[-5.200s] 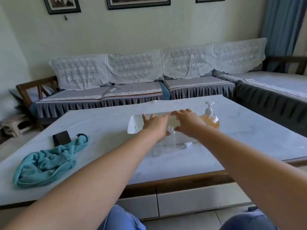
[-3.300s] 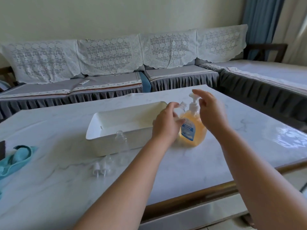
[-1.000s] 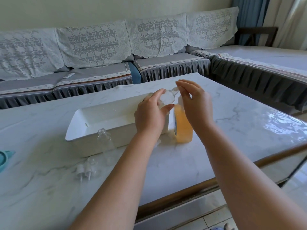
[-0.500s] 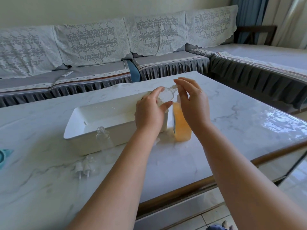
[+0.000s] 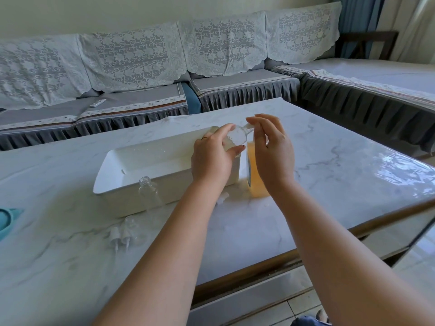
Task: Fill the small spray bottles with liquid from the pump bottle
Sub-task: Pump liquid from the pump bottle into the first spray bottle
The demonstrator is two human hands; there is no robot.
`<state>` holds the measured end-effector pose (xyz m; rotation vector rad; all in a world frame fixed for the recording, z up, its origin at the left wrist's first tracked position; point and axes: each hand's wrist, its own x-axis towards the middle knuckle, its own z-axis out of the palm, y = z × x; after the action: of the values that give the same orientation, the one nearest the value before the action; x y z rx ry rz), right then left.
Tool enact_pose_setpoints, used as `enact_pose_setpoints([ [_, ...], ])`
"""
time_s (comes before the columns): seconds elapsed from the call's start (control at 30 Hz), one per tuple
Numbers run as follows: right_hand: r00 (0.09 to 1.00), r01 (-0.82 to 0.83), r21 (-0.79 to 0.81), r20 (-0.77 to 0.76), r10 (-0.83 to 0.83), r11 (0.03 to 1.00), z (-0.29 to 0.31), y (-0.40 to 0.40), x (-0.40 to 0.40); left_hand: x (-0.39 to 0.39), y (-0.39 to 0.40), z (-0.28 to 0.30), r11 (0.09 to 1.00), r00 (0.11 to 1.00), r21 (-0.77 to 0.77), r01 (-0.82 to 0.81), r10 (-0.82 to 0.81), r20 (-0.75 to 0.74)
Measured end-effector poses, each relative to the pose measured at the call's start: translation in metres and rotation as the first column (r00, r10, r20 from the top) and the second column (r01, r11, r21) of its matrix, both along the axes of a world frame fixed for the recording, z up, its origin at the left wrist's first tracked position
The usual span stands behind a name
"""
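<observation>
Fingers (image 5: pixel 227 131) of the left hand (image 5: pixel 213 158) curl round a small clear spray bottle (image 5: pixel 236 137), tilting its neck toward the pump bottle (image 5: pixel 255 170); the bottle's lower half is hidden inside the palm. Over the pump head, the right hand (image 5: pixel 273 151) has its fingers bent downward with the tips on or just above the white nozzle (image 5: pixel 248 125), which is mostly covered, so whether they press or pinch it cannot be told. Only a strip of the pump bottle's orange body shows between the two wrists, standing on the marble worktop (image 5: pixel 329 175) just right of the white tray (image 5: pixel 141 170). In front of the tray, on the near side from the pump bottle, an uncapped clear bottle (image 5: pixel 149 191) stands upright, hard to make out against the tray wall. Nearer still lies another clear bottle (image 5: pixel 134 229) with two white spray caps (image 5: pixel 120 235) beside it, their outlines faint. A small white piece (image 5: pixel 222 198) peeks out beneath the left wrist. Far left of the tray, a teal cloth (image 5: pixel 8 218) is cut off by the frame edge. Beyond the worktop, a lace-draped sofa (image 5: pixel 141 67) carries a remote (image 5: pixel 98 103).
</observation>
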<state>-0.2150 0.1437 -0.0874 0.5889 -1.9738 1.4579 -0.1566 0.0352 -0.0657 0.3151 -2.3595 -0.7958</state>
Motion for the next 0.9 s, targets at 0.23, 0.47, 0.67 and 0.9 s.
enact_pose_setpoints([
  [0.23, 0.998, -0.026, 0.068, -0.059, 0.031, 0.997, 0.007, 0.001, -0.007, -0.002, 0.000, 0.007, 1.000, 0.999, -0.011, 0.005, -0.005, -0.034],
  [0.47, 0.999, 0.007, 0.104, -0.040, -0.003, 0.995, 0.009, 0.002, -0.003, -0.001, 0.002, 0.007, 1.000, 1.000, -0.025, 0.002, -0.003, -0.029],
  [0.67, 0.994, 0.105, 0.158, -0.039, -0.100, 0.982, -0.010, -0.001, 0.004, 0.000, 0.000, 0.001, 1.000, 1.000, -0.013, 0.019, -0.019, 0.025],
  [0.9, 0.998, 0.010, 0.149, -0.069, 0.001, 0.989, 0.007, 0.001, -0.001, -0.003, -0.001, 0.007, 1.000, 1.000, -0.030, 0.010, -0.011, -0.026],
])
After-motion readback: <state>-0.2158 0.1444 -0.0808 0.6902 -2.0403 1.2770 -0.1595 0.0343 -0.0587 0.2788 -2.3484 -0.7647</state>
